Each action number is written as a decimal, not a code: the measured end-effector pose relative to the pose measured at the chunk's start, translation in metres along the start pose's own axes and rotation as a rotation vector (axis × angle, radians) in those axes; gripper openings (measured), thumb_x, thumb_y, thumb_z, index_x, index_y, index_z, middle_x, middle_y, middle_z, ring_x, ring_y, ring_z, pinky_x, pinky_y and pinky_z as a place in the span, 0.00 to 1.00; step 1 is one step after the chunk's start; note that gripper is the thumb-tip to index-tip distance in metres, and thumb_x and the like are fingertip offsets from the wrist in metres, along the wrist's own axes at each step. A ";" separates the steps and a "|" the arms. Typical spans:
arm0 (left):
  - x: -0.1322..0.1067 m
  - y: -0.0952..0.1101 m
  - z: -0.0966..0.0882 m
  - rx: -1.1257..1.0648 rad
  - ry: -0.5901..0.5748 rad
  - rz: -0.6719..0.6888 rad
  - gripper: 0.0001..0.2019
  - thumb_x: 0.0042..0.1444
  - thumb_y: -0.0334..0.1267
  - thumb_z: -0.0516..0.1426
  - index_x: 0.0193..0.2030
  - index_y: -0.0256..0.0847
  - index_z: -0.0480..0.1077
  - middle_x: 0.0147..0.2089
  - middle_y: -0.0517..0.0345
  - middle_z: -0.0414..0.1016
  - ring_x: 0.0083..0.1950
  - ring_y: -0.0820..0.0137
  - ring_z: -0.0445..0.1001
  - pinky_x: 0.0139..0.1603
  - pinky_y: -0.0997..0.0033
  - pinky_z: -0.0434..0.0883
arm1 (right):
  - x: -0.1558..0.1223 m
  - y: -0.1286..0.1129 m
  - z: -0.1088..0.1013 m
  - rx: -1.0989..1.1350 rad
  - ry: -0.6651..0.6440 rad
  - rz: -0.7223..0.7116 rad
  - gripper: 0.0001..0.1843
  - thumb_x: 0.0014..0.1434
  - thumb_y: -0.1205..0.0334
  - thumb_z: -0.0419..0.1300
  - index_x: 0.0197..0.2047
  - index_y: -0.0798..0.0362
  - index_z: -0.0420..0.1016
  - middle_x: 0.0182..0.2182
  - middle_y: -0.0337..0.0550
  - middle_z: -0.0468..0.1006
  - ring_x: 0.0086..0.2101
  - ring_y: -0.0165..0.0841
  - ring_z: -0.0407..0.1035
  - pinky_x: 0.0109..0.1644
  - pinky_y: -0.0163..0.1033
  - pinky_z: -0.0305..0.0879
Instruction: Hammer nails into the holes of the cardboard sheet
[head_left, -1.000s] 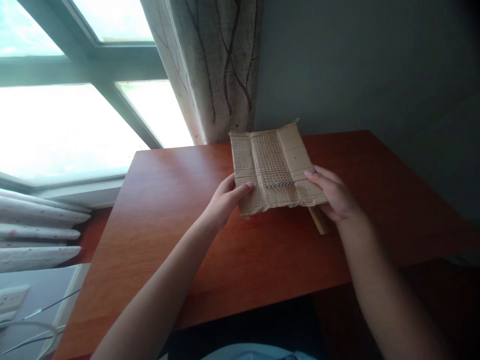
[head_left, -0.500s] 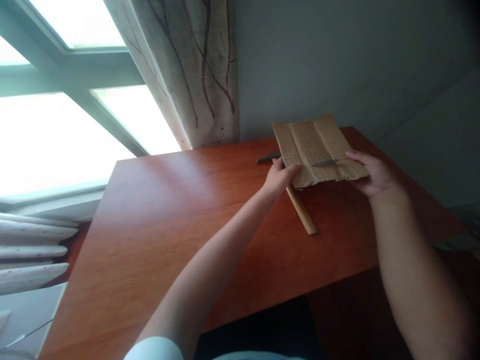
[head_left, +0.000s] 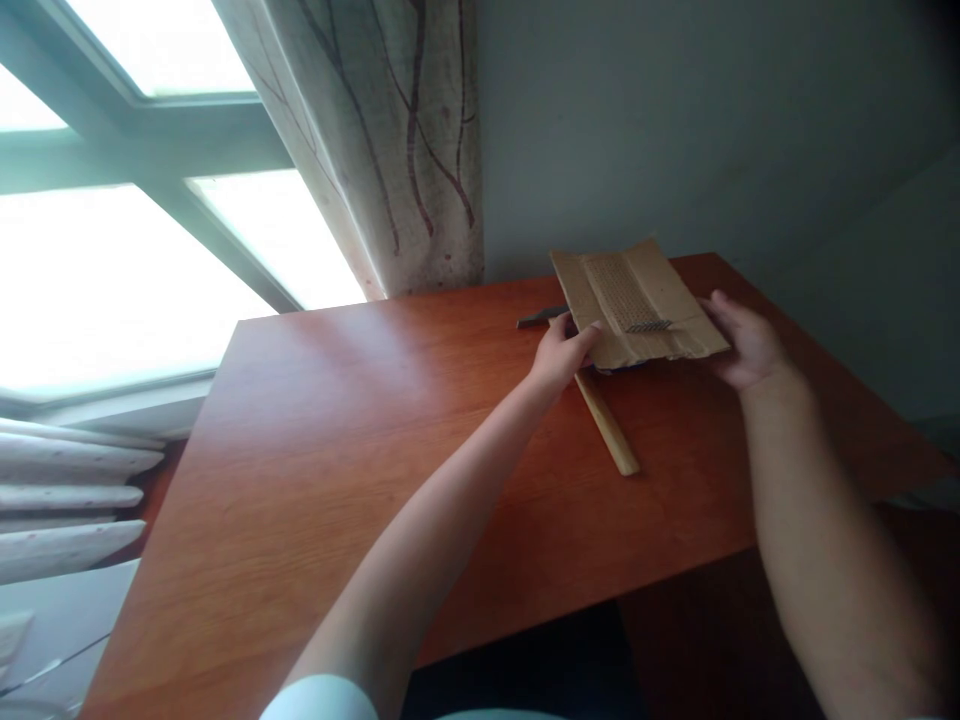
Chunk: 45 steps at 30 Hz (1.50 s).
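A flat piece of brown cardboard with a grid of small holes and a short row of nails near its front edge lies low over the far right part of a reddish wooden table. My left hand pinches its front left corner. My right hand holds its right edge, fingers curled under it. A hammer lies on the table beneath the cardboard: its wooden handle points toward me and its dark metal head sticks out to the left.
A patterned curtain hangs at the back beside a bright window. A grey wall stands behind the table. White padded slats lie at the lower left. The table's front edge runs diagonally below my arms.
Both hands carried the cardboard from the table's middle to the far right and lowered it over the hammer. The hammer's handle and head came into view. In the last half second little moved.
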<state>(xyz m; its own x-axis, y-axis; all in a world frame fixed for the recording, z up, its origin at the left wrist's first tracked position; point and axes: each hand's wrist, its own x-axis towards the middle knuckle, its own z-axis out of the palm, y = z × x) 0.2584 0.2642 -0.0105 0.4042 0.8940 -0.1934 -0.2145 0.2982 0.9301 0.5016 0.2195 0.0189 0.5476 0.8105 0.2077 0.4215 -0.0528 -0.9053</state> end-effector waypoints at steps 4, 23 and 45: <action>-0.024 0.011 -0.036 0.106 0.095 0.081 0.17 0.59 0.44 0.60 0.52 0.39 0.71 0.56 0.46 0.77 0.33 0.73 0.77 0.35 0.71 0.73 | -0.013 -0.023 -0.012 0.404 0.337 0.064 0.09 0.59 0.69 0.52 0.29 0.51 0.71 0.36 0.52 0.79 0.21 0.24 0.58 0.27 0.42 0.48; -0.126 0.019 -0.151 0.270 0.122 0.247 0.18 0.65 0.55 0.56 0.35 0.42 0.64 0.21 0.68 0.64 0.21 0.74 0.66 0.23 0.74 0.67 | -0.179 -0.089 0.235 0.702 -0.946 0.321 0.28 0.60 0.32 0.57 0.28 0.51 0.68 0.20 0.38 0.71 0.20 0.30 0.65 0.21 0.34 0.60; -0.129 0.024 -0.149 0.240 -0.147 0.132 0.27 0.59 0.63 0.60 0.39 0.36 0.68 0.25 0.59 0.75 0.20 0.73 0.74 0.22 0.77 0.69 | -0.181 -0.079 0.209 0.851 -1.107 0.118 0.27 0.66 0.37 0.55 0.30 0.54 0.70 0.20 0.37 0.71 0.19 0.27 0.64 0.22 0.32 0.62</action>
<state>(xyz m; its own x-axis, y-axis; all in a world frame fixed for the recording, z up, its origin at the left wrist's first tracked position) 0.0688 0.2057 -0.0098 0.5145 0.8568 -0.0347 -0.0652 0.0794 0.9947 0.2178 0.1985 -0.0246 -0.4660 0.8811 0.0801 -0.3664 -0.1098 -0.9239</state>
